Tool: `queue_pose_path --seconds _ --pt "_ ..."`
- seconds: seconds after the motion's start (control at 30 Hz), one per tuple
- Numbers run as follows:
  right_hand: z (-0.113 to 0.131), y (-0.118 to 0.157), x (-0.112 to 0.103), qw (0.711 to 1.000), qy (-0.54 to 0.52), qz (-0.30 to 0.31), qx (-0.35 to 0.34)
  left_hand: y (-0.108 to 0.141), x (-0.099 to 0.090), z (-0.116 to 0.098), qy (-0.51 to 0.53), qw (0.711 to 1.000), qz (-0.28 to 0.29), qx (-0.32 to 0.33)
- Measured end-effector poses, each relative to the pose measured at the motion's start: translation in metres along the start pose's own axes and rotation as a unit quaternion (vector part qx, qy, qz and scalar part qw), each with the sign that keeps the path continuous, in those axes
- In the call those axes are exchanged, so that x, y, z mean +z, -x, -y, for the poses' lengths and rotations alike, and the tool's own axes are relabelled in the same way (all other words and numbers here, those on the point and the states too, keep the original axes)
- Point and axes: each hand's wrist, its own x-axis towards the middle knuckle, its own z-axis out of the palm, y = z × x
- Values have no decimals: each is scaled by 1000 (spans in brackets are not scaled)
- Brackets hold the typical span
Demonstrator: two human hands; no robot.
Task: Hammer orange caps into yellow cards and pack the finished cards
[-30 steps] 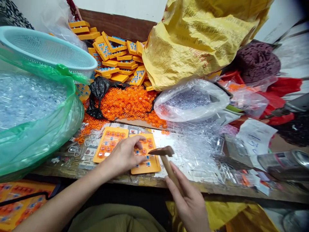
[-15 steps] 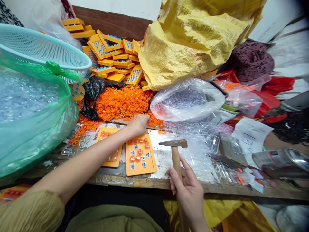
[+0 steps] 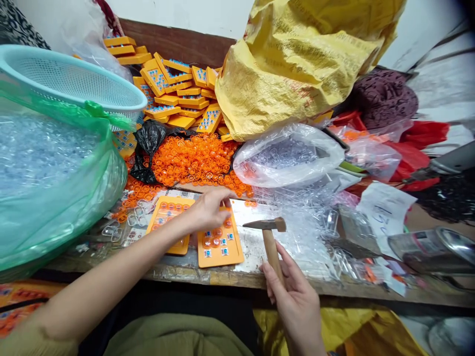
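My right hand [image 3: 291, 289] grips the wooden handle of a hammer [image 3: 272, 247], its metal head level above the bench. Over the upper part of an orange board [image 3: 221, 257] hovers my left hand [image 3: 210, 210], thumb and forefinger apart; nothing shows between them, though its palm is hidden. Clear orange ring pieces and small blue-and-white squares sit in rows on that board. A second orange board [image 3: 168, 207], partly covered by my left forearm, lies to its left. Behind them is a heap of orange rings [image 3: 193, 158] on a black plastic bag [image 3: 152, 141].
Stacked orange boards [image 3: 178, 99] stand at the back beside a yellow woven sack [image 3: 297, 74]. A white bag [image 3: 289, 153] of clear pieces lies behind. At left are a blue basket [image 3: 74, 84] and a green bag [image 3: 55, 207]. A metal can [image 3: 430, 247] lies right.
My left hand has drawn back from the edge of the orange ring heap to above the near board, and its fingers have spread. The hammer stays about where it was in my right hand.
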Motion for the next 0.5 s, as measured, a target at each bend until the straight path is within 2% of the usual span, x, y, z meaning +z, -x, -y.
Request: queue_pose_path --seconds 0.1,0.2,0.33,0.43,0.5 --pt "-3 5 -6 997 65 30 -38 39 4 -9 49 997 23 58" --pt "-2 9 -9 981 125 64 -136 60 11 -8 20 996 22 81" --pt "4 12 -8 936 184 128 -271 64 19 -4 20 997 -1 77" --pt "10 11 -8 908 222 155 -320 63 23 -4 40 997 -21 57" --pt "14 10 -9 904 224 137 -338 62 24 -5 46 997 -32 49"
